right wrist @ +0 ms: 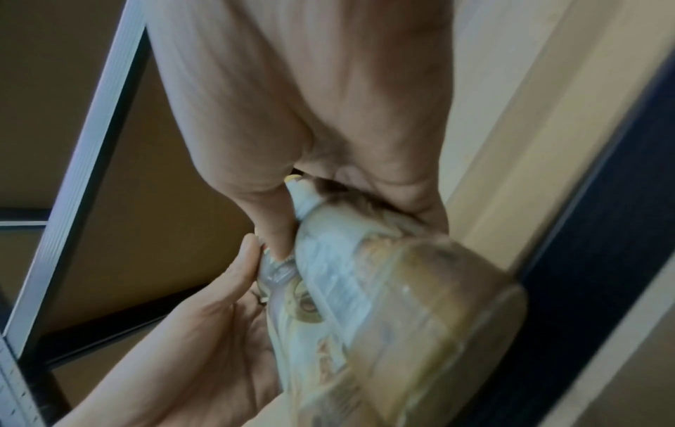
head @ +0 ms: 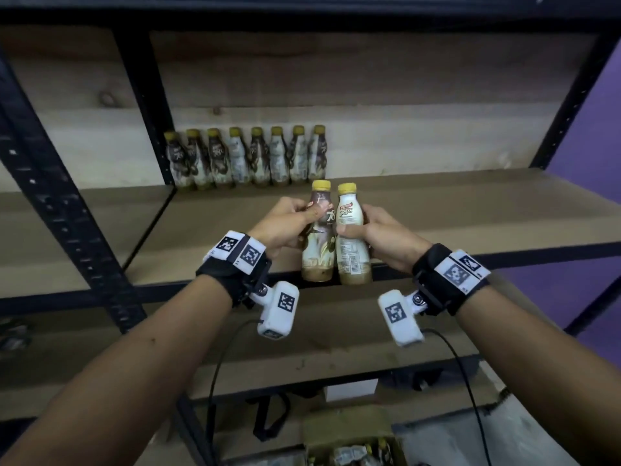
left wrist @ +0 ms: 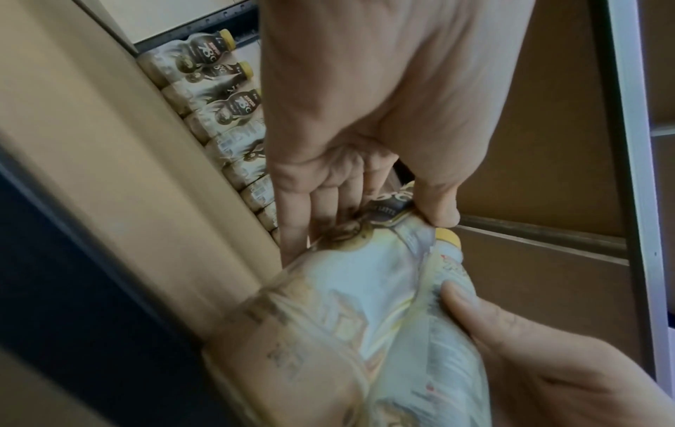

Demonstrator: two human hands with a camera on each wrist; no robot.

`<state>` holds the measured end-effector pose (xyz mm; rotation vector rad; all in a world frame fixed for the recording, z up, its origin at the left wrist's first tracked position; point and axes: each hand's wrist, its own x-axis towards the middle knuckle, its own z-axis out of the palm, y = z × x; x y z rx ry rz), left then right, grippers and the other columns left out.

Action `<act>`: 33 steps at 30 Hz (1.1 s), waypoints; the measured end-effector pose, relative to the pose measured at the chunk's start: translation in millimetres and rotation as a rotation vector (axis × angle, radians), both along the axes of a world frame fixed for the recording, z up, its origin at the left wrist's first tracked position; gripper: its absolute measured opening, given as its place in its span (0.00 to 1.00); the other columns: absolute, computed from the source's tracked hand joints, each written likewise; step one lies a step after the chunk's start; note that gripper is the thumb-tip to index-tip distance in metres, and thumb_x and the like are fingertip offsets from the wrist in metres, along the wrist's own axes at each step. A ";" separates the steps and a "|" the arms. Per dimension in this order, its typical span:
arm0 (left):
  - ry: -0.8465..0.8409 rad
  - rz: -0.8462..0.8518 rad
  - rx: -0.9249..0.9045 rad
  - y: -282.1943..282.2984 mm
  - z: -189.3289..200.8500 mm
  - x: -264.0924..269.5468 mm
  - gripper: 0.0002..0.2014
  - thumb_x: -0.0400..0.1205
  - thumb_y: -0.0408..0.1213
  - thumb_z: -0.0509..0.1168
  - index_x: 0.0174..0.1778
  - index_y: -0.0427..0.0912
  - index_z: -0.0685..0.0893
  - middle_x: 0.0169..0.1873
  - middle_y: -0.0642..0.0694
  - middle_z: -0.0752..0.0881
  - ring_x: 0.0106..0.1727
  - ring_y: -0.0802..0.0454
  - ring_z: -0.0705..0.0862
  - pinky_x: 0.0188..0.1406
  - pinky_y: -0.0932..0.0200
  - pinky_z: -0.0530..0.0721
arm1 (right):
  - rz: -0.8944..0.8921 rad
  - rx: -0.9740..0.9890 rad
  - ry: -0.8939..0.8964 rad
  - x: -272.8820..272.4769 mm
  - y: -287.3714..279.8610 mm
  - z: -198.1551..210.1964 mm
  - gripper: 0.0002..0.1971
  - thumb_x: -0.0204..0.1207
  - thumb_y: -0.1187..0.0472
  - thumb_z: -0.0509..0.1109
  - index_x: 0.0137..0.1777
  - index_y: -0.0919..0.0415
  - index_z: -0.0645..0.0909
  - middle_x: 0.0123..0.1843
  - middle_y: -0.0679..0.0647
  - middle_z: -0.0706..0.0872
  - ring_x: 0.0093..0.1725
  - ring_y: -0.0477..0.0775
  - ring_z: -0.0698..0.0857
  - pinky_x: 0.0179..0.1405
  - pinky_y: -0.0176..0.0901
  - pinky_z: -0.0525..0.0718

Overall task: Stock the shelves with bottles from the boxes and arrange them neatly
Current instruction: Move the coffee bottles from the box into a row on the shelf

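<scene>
Two yellow-capped bottles are held upright side by side over the front edge of the middle shelf (head: 470,213). My left hand (head: 285,227) grips the brown-labelled bottle (head: 319,243). My right hand (head: 376,235) grips the white-labelled bottle (head: 351,243). The two bottles touch each other. In the left wrist view the left hand (left wrist: 365,185) curls round the brown bottle (left wrist: 347,289), and the right thumb presses the white bottle (left wrist: 449,265). The right wrist view shows the right hand (right wrist: 328,179) wrapped round its bottle (right wrist: 383,289). A row of several like bottles (head: 247,159) stands at the back left of the shelf.
Black metal uprights (head: 144,105) frame the shelf bay. A lower shelf (head: 336,334) lies beneath. An open cardboard box (head: 349,445) with more bottles sits on the floor below. The shelf board to the right of the row is bare wood. A purple wall (head: 591,129) is at right.
</scene>
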<state>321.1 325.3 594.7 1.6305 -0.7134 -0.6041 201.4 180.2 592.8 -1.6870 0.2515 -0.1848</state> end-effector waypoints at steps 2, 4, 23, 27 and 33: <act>0.002 -0.012 -0.026 -7.6 7.5 7.4 0.19 0.81 0.48 0.69 0.56 0.35 0.86 0.43 0.42 0.92 0.38 0.50 0.90 0.33 0.56 0.88 | 0.003 -0.059 0.001 2.0 -9.5 8.2 0.16 0.79 0.68 0.73 0.66 0.63 0.80 0.58 0.61 0.91 0.57 0.60 0.91 0.54 0.57 0.89; -0.028 0.002 -0.024 -18.3 14.7 15.6 0.19 0.79 0.47 0.72 0.57 0.35 0.86 0.42 0.45 0.92 0.38 0.53 0.91 0.29 0.62 0.85 | -0.010 -0.136 -0.010 6.4 -20.0 15.8 0.17 0.76 0.68 0.75 0.64 0.63 0.81 0.55 0.58 0.92 0.53 0.57 0.92 0.47 0.48 0.91; -0.522 0.219 0.224 -218.6 30.6 125.0 0.13 0.65 0.48 0.82 0.31 0.64 0.83 0.34 0.61 0.87 0.36 0.62 0.84 0.31 0.74 0.76 | -0.064 -0.608 0.004 134.6 -242.6 36.9 0.24 0.65 0.70 0.79 0.61 0.57 0.83 0.55 0.53 0.89 0.55 0.54 0.86 0.56 0.50 0.87; -0.598 0.349 0.294 -252.0 24.6 148.6 0.14 0.68 0.50 0.80 0.47 0.51 0.90 0.36 0.52 0.86 0.40 0.58 0.82 0.33 0.71 0.73 | -0.089 -0.613 -0.042 168.6 -284.0 32.6 0.19 0.66 0.66 0.80 0.58 0.55 0.85 0.52 0.50 0.90 0.52 0.53 0.87 0.42 0.36 0.80; -0.638 0.491 0.421 -281.0 25.3 173.8 0.12 0.71 0.51 0.77 0.45 0.53 0.86 0.28 0.57 0.81 0.30 0.61 0.79 0.25 0.66 0.72 | -0.117 -0.536 -0.028 210.3 -319.2 24.7 0.21 0.63 0.63 0.83 0.57 0.55 0.86 0.52 0.50 0.91 0.52 0.53 0.89 0.55 0.47 0.88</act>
